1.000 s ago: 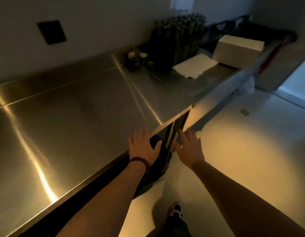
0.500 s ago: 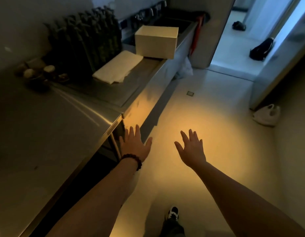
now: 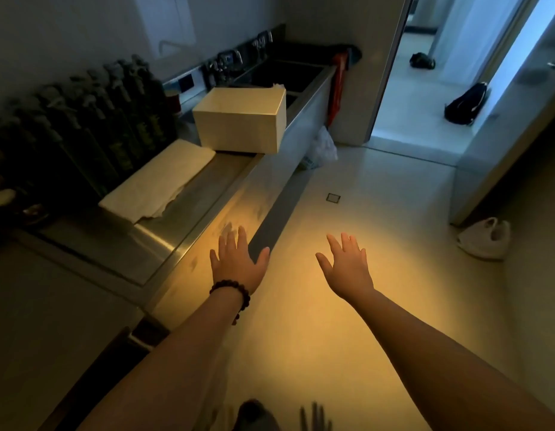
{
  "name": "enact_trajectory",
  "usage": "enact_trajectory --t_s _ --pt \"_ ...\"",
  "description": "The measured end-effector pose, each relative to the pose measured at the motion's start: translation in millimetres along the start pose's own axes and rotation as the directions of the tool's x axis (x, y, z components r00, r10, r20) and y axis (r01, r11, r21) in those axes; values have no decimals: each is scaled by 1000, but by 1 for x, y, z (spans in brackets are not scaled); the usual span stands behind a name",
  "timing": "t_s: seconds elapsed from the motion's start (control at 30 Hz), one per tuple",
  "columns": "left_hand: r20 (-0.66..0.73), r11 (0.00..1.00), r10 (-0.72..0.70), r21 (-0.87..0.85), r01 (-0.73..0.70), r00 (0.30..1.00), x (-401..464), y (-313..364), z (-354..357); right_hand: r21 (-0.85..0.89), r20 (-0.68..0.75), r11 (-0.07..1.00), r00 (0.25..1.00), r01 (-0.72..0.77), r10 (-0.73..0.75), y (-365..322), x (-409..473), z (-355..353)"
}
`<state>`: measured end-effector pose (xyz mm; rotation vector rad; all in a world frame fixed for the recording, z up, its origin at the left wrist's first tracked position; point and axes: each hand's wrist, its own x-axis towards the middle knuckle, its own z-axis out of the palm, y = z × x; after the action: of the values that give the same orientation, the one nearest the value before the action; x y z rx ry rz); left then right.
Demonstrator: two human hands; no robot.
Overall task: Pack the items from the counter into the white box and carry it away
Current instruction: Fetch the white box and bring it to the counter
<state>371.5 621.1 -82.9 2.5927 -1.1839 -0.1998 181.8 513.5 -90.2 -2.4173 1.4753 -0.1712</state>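
1. Walking along the steel counter (image 3: 164, 244), you have closed in on the white box (image 3: 238, 122). A second ago it sat small at the far end of the view; half a second ago it was nearer; now it stands large in the upper middle, and the doorway (image 3: 425, 73) and the sink (image 3: 288, 76) behind it have come into sight.

2. Nothing on the counter itself has been shifted in that time. The box, the folded white paper (image 3: 158, 178) and the row of dark bottles (image 3: 92, 126) keep the same order. What changed is your position, not theirs.

3. For the task, I judge this as still the approach: no item is in the box and nothing has been touched, so packing has not begun.

4. Your left hand (image 3: 237, 262), with the bead bracelet (image 3: 231, 292) at its wrist, is stretched forward with fingers straight and spread, holding nothing. It hovers over the counter's front edge.

5. Your right hand (image 3: 346, 265) is likewise flat and empty, fingers straight, out over the floor (image 3: 378, 188) and well apart from the counter.

6. The box lies ahead of both hands and to the left of the right one, standing on the counter just before the sink, its near corner touching or just beside the far end of the paper. It is still well apart from your fingertips.

7. The paper lies between your left hand and the box, with the bottles just behind it against the wall.
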Motion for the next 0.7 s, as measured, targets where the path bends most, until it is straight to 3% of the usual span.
enact_trajectory --t_s 0.33,0.7 --pt "-102 996 -72 -50 68 992 192 42 10 69 -43 986 988 152 -149 2 207 -23" --pt "-249 954 -281 -178 242 927 401 71 -46 99 -51 926 931 364 -361 -71 467 -96"
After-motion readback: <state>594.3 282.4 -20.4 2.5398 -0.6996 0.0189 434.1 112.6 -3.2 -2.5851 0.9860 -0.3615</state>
